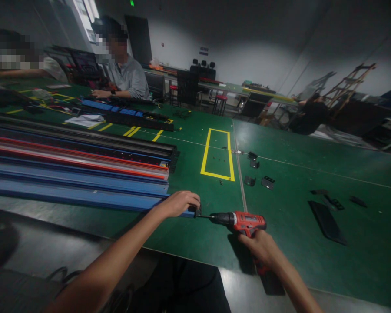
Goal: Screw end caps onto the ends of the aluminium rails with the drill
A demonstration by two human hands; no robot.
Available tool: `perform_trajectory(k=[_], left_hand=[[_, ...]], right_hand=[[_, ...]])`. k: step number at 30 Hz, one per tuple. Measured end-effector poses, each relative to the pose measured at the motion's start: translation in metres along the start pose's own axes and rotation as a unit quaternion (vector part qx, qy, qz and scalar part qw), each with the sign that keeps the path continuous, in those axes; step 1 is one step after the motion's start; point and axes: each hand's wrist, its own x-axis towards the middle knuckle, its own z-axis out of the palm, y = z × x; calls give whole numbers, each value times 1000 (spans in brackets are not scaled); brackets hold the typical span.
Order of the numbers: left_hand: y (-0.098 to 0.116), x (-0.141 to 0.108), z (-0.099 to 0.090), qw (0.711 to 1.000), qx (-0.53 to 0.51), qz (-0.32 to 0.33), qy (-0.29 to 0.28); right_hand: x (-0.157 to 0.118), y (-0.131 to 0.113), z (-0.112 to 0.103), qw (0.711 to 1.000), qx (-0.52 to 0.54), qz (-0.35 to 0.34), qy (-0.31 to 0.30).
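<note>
My right hand (262,248) is wrapped round the grip of a red and black cordless drill (250,221). Its long thin bit (206,216) points left and meets the black end piece (197,211) of the nearest long blue rail (84,194). Over that rail's end lies my left hand (182,203), fingers curled down around it beside the end piece. The fingertips partly cover the end piece, and any screw at the bit's tip is too small to make out.
More long rails, red (84,153) and black (117,138), lie parallel behind the blue one. Small black brackets (267,182) and a flat black plate (327,222) are to the right on the green table (289,261). Beyond a yellow tape rectangle (217,177), a person (130,76) sits across the table.
</note>
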Motion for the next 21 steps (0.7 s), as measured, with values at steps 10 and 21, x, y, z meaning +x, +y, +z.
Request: perform_trajectory(k=[10,21], left_hand=[[2,0,0,1000,1,-7,4],[2,0,-1,1000,3,-8,3]], right_hand=[[-2,-1,-1,1000,9,-11,1],[0,1,0,1000,-1,12,-13]])
